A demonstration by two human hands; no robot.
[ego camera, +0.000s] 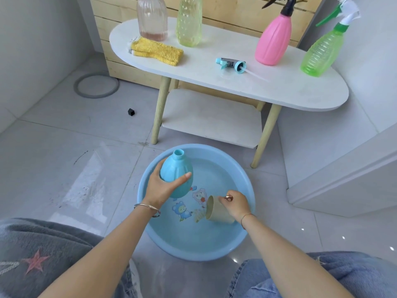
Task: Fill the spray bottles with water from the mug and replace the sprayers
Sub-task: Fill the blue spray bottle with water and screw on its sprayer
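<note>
My left hand [160, 188] wraps the blue spray bottle [176, 173], thumb across its belly, open neck up and tilted away, held over the blue basin [247, 183] of water. My right hand [235, 204] pinches the rim of the beige mug [216, 211], fingers closed on it; the mug lies tipped on its side in the water, mouth facing my left hand. Beyond my fingers, the blue sprayer [231, 63] lies on the white table [279, 91].
</note>
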